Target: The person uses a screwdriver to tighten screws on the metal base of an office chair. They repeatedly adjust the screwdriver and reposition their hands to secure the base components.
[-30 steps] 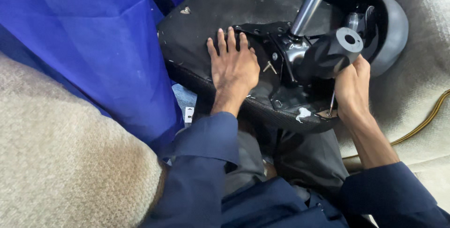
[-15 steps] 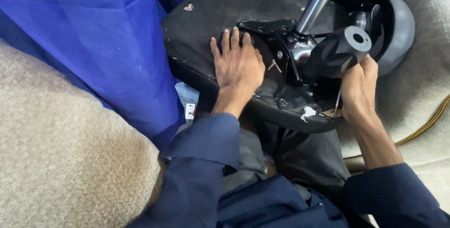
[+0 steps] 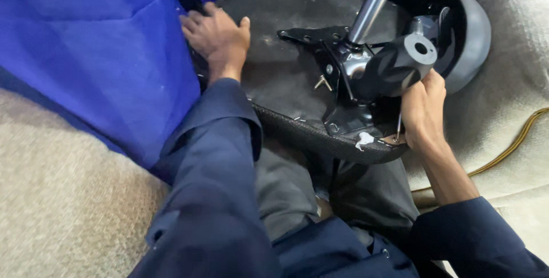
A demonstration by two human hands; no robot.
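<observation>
An upturned black chair seat (image 3: 286,78) rests over my lap, underside up. A black metal mounting plate (image 3: 337,72) with a chrome gas column (image 3: 374,3) is fixed to it. My left hand (image 3: 217,38) grips the seat's left edge beside the blue fabric, fingers curled over the rim. My right hand (image 3: 423,109) is closed around a thin metal hex key (image 3: 398,129) whose tip points down at the plate's near right corner. A black cylindrical knob (image 3: 400,63) juts out just above that hand.
Blue fabric (image 3: 97,49) hangs at the left. A black curved chair part (image 3: 469,32) lies behind the column. Beige carpet-like cloth (image 3: 57,198) covers the floor on both sides, with a yellow cable (image 3: 514,141) at the right.
My left hand has lifted off the middle of the seat underside and moved left to grip its edge. The seat has shifted nearer. My right hand stays on the hex key.
</observation>
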